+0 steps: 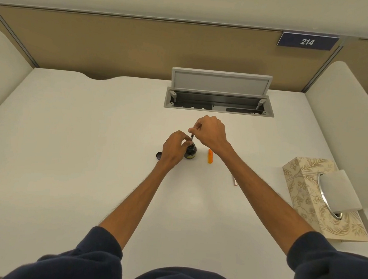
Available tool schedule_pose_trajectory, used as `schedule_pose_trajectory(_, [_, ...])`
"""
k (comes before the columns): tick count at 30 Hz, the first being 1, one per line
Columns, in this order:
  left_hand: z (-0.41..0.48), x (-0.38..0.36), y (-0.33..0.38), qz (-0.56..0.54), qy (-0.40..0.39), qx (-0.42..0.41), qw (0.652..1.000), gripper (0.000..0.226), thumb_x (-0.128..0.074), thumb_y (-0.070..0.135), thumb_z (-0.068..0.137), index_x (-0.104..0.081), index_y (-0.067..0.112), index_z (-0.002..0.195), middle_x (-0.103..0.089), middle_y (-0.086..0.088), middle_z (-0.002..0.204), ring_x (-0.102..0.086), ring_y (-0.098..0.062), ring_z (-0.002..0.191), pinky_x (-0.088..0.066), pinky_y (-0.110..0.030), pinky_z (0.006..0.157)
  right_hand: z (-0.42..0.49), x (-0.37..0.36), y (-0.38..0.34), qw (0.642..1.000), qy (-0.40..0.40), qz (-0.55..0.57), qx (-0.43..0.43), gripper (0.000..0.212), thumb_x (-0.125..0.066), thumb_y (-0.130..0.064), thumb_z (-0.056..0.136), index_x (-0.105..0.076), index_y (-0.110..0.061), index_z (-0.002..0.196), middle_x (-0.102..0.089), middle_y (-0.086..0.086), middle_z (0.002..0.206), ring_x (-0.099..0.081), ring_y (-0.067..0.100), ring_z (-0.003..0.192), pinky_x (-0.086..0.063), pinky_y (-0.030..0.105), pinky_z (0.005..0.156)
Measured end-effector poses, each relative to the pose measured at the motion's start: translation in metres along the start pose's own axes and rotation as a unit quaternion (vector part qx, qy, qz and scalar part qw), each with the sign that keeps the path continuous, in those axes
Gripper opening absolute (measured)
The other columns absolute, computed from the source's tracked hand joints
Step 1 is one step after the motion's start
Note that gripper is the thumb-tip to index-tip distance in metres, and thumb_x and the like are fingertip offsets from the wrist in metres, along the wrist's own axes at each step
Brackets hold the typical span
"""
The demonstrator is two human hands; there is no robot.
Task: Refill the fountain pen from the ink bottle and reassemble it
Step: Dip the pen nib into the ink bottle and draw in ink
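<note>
A small dark ink bottle with a yellow label stands uncapped on the white desk. My left hand grips it at the neck from the left. My right hand pinches a thin pen section upright, its lower tip at the bottle's mouth. The bottle's dark cap lies just left of my left hand. An orange pen part lies to the right of the bottle. A slim pinkish pen piece lies farther to the right, partly hidden by my right forearm.
A patterned tissue box sits at the desk's right edge. An open grey cable hatch is set into the desk behind my hands. Partition walls rise at the left, right and back.
</note>
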State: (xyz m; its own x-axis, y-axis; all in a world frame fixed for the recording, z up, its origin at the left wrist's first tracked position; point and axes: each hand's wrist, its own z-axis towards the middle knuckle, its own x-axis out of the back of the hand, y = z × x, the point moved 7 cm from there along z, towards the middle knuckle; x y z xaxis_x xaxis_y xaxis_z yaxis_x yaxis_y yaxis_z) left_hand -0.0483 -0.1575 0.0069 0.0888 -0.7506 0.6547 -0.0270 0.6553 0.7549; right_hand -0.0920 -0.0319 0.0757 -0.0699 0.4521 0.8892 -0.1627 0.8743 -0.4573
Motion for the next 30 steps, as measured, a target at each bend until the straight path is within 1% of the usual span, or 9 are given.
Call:
schedule_pose_trajectory(4, [0.0001, 0.0008, 0.0010, -0.004, 0.002, -0.005, 1.000, 0.013, -0.061, 0.019, 0.094, -0.069, 0.012, 0.101, -0.067, -0.003, 0.109, -0.059, -0.021, 0.100, -0.046, -0.035, 0.083, 0.0000, 0.0012, -0.0017, 1.000, -0.003, 0.010, 0.010, 0.034, -0.067, -0.043, 0.089, -0.075, -0.013, 0.103, -0.075, 0.005, 0.099, -0.066, 0.018, 0.084, -0.053, 0.030, 0.078])
schedule_pose_trajectory(6, [0.0006, 0.0016, 0.0017, -0.006, 0.004, -0.009, 1.000, 0.014, -0.061, 0.018, 0.094, -0.069, 0.010, 0.102, -0.067, -0.005, 0.109, -0.059, -0.021, 0.100, -0.045, -0.033, 0.083, -0.0004, 0.0015, -0.0044, 1.000, -0.006, 0.019, 0.021, 0.031, -0.066, -0.040, 0.090, -0.074, -0.015, 0.108, -0.075, 0.004, 0.104, -0.069, 0.019, 0.091, -0.052, 0.030, 0.080])
schedule_pose_trajectory(10, [0.0002, 0.0020, 0.0026, -0.011, 0.003, -0.013, 1.000, 0.015, -0.061, 0.017, 0.094, -0.070, 0.009, 0.102, -0.066, -0.005, 0.108, -0.059, -0.021, 0.101, -0.045, -0.032, 0.084, -0.0003, 0.0019, -0.0057, 0.999, -0.007, 0.014, 0.036, 0.020, -0.065, -0.024, 0.092, -0.078, -0.013, 0.102, -0.077, 0.006, 0.097, -0.069, 0.018, 0.084, -0.050, 0.025, 0.071])
schedule_pose_trajectory(15, [-0.0002, 0.0027, 0.0026, -0.018, 0.002, -0.015, 1.000, 0.013, -0.060, 0.016, 0.093, -0.069, 0.010, 0.100, -0.067, -0.005, 0.107, -0.060, -0.021, 0.099, -0.044, -0.031, 0.082, 0.0031, 0.0009, -0.0004, 1.000, 0.005, 0.006, 0.003, 0.032, -0.067, -0.039, 0.090, -0.078, -0.010, 0.098, -0.075, 0.007, 0.090, -0.058, 0.012, 0.071, -0.048, 0.025, 0.069])
schedule_pose_trajectory(18, [0.0000, 0.0018, 0.0017, -0.019, 0.001, -0.013, 1.000, 0.012, -0.061, 0.017, 0.093, -0.069, 0.010, 0.100, -0.067, -0.004, 0.107, -0.061, -0.021, 0.099, -0.047, -0.034, 0.082, 0.0030, 0.0000, 0.0001, 1.000, 0.004, 0.001, 0.002, 0.035, -0.067, -0.043, 0.090, -0.077, -0.010, 0.098, -0.075, 0.007, 0.091, -0.059, 0.013, 0.072, -0.049, 0.026, 0.070])
schedule_pose_trajectory(20, [-0.0001, 0.0018, 0.0009, -0.020, 0.004, -0.011, 1.000, 0.012, -0.061, 0.017, 0.093, -0.069, 0.011, 0.099, -0.068, -0.004, 0.106, -0.061, -0.021, 0.098, -0.048, -0.035, 0.083, 0.0026, -0.0005, -0.0007, 1.000, 0.000, 0.005, 0.005, 0.035, -0.066, -0.045, 0.090, -0.076, -0.013, 0.102, -0.075, 0.005, 0.097, -0.064, 0.016, 0.078, -0.051, 0.028, 0.074])
schedule_pose_trajectory(22, [0.0000, 0.0021, 0.0007, -0.022, 0.007, -0.011, 1.000, 0.012, -0.062, 0.017, 0.093, -0.070, 0.010, 0.099, -0.068, -0.004, 0.106, -0.062, -0.021, 0.098, -0.048, -0.035, 0.083, 0.0020, -0.0003, -0.0018, 1.000, -0.003, 0.014, 0.011, 0.032, -0.066, -0.042, 0.090, -0.075, -0.016, 0.106, -0.075, 0.003, 0.103, -0.067, 0.018, 0.087, -0.052, 0.029, 0.078])
schedule_pose_trajectory(26, [-0.0006, 0.0025, 0.0014, -0.026, 0.006, -0.012, 1.000, 0.011, -0.062, 0.017, 0.092, -0.070, 0.011, 0.098, -0.068, -0.004, 0.105, -0.062, -0.021, 0.097, -0.048, -0.036, 0.082, 0.0014, -0.0008, -0.0022, 1.000, -0.002, 0.015, 0.020, 0.019, -0.066, -0.026, 0.091, -0.078, -0.014, 0.100, -0.077, 0.005, 0.098, -0.059, 0.011, 0.075, -0.051, 0.026, 0.072])
schedule_pose_trajectory(30, [-0.0003, 0.0035, 0.0033, -0.019, 0.005, -0.014, 1.000, 0.012, -0.062, 0.016, 0.092, -0.072, 0.011, 0.097, -0.069, -0.004, 0.106, -0.063, -0.021, 0.097, -0.049, -0.037, 0.081, 0.0014, -0.0001, -0.0010, 1.000, 0.011, 0.014, 0.004, 0.025, -0.069, -0.033, 0.090, -0.079, -0.011, 0.097, -0.077, 0.005, 0.092, -0.059, 0.011, 0.071, -0.050, 0.026, 0.069])
